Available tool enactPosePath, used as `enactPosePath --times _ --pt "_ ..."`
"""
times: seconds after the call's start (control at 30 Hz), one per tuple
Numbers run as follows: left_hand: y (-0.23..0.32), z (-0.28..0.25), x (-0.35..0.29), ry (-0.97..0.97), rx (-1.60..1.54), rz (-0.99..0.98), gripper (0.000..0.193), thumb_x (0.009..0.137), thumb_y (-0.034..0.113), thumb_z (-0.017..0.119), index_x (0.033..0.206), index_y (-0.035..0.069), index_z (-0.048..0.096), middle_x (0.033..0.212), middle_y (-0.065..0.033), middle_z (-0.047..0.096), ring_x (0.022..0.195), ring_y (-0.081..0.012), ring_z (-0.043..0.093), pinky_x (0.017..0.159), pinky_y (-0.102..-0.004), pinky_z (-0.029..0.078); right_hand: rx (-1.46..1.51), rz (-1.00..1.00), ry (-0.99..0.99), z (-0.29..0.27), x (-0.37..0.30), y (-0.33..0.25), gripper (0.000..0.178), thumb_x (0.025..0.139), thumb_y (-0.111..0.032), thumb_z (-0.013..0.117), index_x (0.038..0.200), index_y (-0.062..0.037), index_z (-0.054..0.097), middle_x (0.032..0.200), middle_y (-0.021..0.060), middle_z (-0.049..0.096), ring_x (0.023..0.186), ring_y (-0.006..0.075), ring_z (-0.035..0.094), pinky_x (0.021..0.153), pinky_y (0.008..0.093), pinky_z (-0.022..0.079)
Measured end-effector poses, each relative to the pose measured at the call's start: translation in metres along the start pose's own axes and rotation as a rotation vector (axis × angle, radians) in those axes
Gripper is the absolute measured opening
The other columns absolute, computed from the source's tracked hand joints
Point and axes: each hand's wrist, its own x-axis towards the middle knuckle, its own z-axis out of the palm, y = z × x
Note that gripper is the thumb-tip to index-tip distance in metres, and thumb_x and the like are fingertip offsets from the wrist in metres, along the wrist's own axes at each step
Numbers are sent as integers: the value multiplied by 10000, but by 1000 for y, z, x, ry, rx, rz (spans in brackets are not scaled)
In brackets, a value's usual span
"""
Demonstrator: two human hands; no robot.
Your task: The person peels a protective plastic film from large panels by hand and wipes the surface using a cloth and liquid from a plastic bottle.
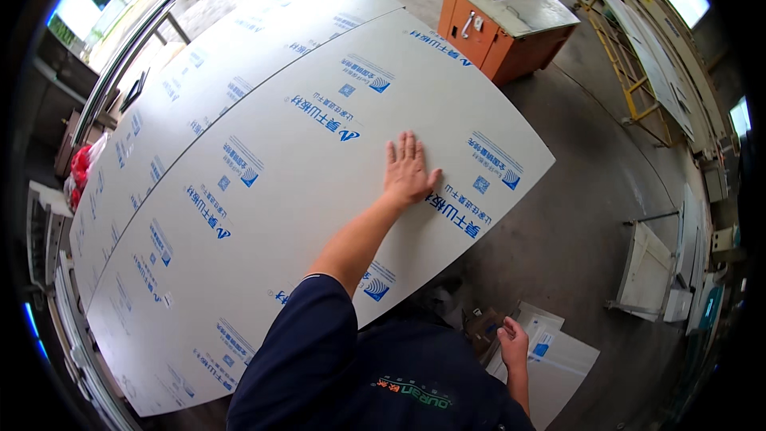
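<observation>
A large white board (319, 191) with a blue printed pattern fills the middle of the view. My left hand (409, 172) lies palm down on it near its right part, fingers stretched forward and thumb out to the side. Beyond a dark straight seam lies a second white board (263, 52) with the same print. My right hand (515, 343) hangs low beside my body, off the board's near edge, its fingers loosely bent and the thumb apart; nothing shows in it. Below that hand is a flat white panel (562, 367) with a small blue mark.
An orange cabinet (499, 28) with a pale top stands past the board's far right corner. Farther right, a yellow frame rack (638, 92) carries long panels. A white panel on a metal stand (645, 267) is at the right. Red plastic (80, 166) sits by the left edge.
</observation>
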Motion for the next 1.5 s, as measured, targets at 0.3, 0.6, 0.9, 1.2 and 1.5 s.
enactPosePath --times 0.3,0.6,0.9,1.2,1.5 --pt "74 25 115 14 -39 -146 845 943 570 393 1519 -41 296 1636 -197 147 1536 -308 45 1231 -486 6 -111 -246 -168 -90 263 -77 428 903 -74 641 1310 29 564 1252 149 624 1118 228 620 948 341 505" --pt "88 23 142 -4 -3 -306 802 940 589 369 1525 40 340 1648 -121 160 1537 -243 64 1244 -439 17 -315 -677 -260 -87 471 -302 420 943 -109 610 1338 16 544 1245 124 612 1077 192 607 940 306 491" --pt "94 15 145 36 -46 -344 764 946 557 395 1518 53 361 1644 -112 186 1535 -238 88 1248 -426 24 -580 -762 -356 9 454 -298 504 977 -340 508 1344 6 513 1203 257 640 1101 412 620 931 430 482" --pt "53 -2 85 68 -101 -518 773 969 558 374 1534 33 309 1649 -112 171 1537 -229 80 1245 -425 52 -526 -766 -419 13 469 -303 498 995 -399 467 1176 50 583 1066 262 683 979 426 653 852 449 494" --pt "-33 -12 -155 282 94 -1339 786 964 566 416 1536 40 296 1648 -100 164 1534 -239 83 1239 -423 67 -523 -791 -448 15 469 -296 507 1004 -408 470 1157 59 596 1051 245 688 969 389 660 864 426 495"
